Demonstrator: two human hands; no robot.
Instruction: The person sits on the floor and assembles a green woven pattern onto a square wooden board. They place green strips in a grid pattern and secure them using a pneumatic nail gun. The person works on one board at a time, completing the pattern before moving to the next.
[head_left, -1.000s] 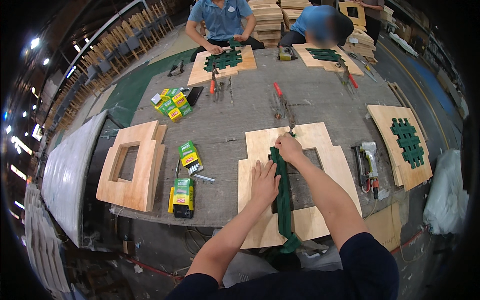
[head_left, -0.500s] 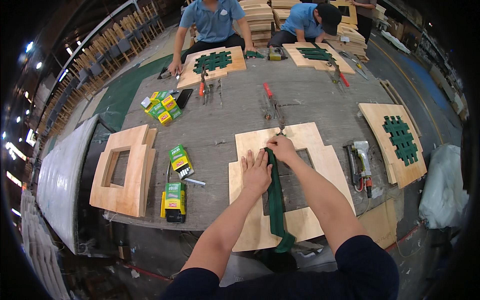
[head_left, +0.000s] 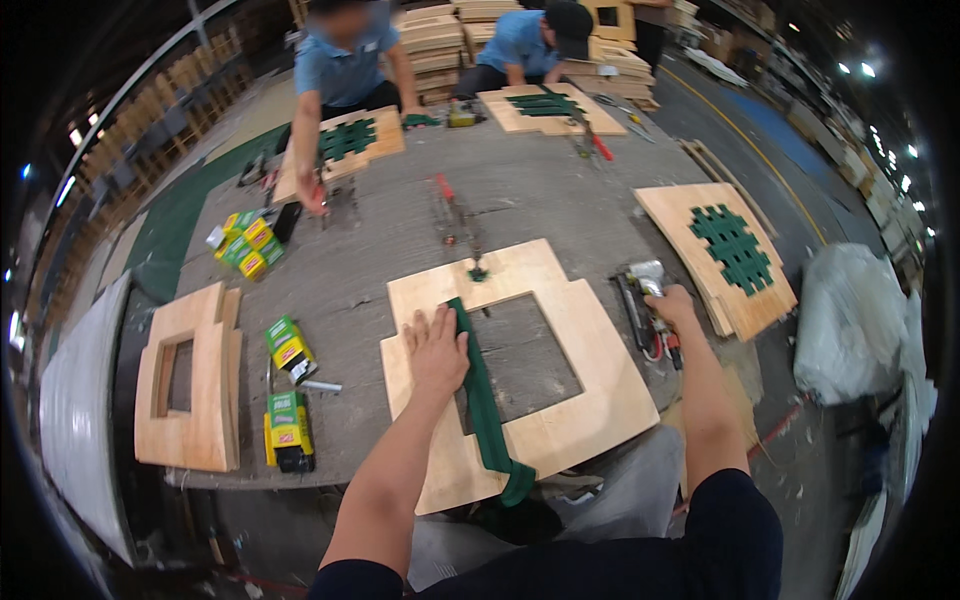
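A pale wooden frame (head_left: 590,370) with a square opening lies in front of me. Along the opening's left side runs a dark green webbing strap (head_left: 483,395), its lower end folded over the near edge. My left hand (head_left: 438,355) rests flat with fingers spread on the frame's upper left part, fingertips against the strap's top end. To the right of the frame, my right hand (head_left: 677,308) is closed round the handle of a silver staple gun (head_left: 645,274), which lies on the table. A red-handled tool (head_left: 445,188) lies beyond the frame's far edge.
Green-and-yellow staple boxes (head_left: 290,425) stand left of the frame, with several more (head_left: 248,245) farther back. Stacked wooden frames (head_left: 190,440) lie far left. A panel with woven green webbing (head_left: 733,248) lies right. Two people (head_left: 350,60) work across the table.
My right hand has left the strap's top end and moved right to the staple gun. My left hand stays at the strap. The view has turned right. A co-worker's hand reaches toward the red-handled tool nearby.
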